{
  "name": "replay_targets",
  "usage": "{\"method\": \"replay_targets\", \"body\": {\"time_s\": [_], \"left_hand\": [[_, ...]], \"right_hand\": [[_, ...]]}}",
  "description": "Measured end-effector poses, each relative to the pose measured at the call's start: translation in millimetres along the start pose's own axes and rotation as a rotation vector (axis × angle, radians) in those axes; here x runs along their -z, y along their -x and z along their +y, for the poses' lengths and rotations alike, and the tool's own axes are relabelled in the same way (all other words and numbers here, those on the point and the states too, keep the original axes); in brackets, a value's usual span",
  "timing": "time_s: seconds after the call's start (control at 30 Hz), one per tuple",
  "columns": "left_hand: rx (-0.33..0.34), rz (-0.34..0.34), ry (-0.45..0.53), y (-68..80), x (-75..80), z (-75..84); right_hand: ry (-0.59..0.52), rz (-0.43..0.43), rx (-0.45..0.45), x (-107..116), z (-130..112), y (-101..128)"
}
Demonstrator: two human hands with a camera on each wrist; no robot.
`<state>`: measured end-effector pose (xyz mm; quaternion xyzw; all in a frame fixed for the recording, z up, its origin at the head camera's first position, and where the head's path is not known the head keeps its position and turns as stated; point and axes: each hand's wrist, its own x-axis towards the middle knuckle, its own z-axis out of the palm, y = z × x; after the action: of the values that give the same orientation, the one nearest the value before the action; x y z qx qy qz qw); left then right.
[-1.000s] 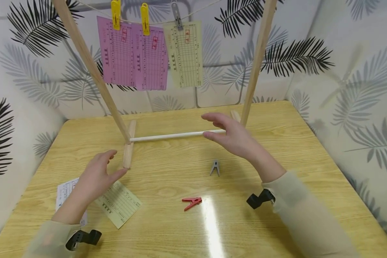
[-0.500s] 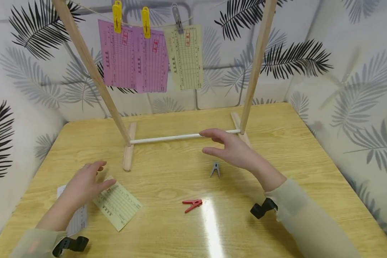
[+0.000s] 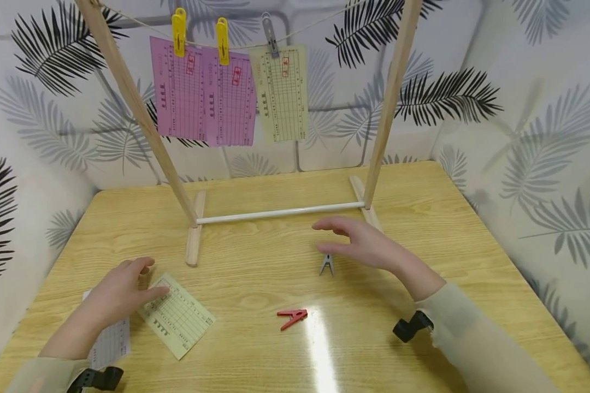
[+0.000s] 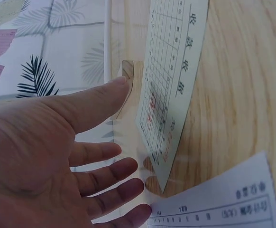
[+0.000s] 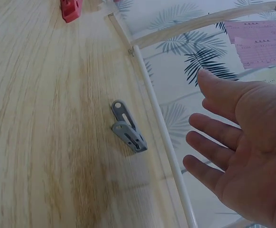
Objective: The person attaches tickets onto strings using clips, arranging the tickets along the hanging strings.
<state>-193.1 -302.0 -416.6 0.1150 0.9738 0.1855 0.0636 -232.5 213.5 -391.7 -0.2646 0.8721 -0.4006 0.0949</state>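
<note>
My left hand (image 3: 115, 297) hovers over the left side of the table, fingers apart and holding nothing. Beneath and beside it lie a yellow receipt slip (image 3: 184, 322) and a white slip (image 3: 112, 341), the latter partly hidden by my forearm. In the left wrist view the thumb and fingers are spread near the yellow slip (image 4: 173, 71). My right hand (image 3: 366, 243), also holding nothing, is above a grey clothespin (image 3: 326, 266); the right wrist view shows a gap between the fingers and that clothespin (image 5: 127, 126). A red clothespin (image 3: 292, 317) lies nearer the front.
Behind the hands stands a wooden frame (image 3: 390, 103) with a white crossbar (image 3: 280, 213) low down. From its string hang two pink slips (image 3: 182, 98) under yellow clothespins (image 3: 223, 41) and one yellow slip (image 3: 282, 101) under a grey clothespin (image 3: 270, 35).
Both hands have come down and back from the frame. The left one moved left toward the slips, the right one lowered toward the grey clothespin. The view has tilted slightly upward.
</note>
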Motion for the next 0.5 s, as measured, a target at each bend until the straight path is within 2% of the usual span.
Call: {"method": "replay_targets", "body": {"time_s": [0.2,0.5], "left_hand": [[0.001,-0.026,-0.022,1.4,2.3,-1.9],[0.021,-0.039,-0.067,1.6,-1.3,-2.6]], "right_hand": [[0.02,-0.046,-0.047,0.1,4.5,4.1],[-0.011,-0.061,-0.052,-1.4,9.4,5.4]]}}
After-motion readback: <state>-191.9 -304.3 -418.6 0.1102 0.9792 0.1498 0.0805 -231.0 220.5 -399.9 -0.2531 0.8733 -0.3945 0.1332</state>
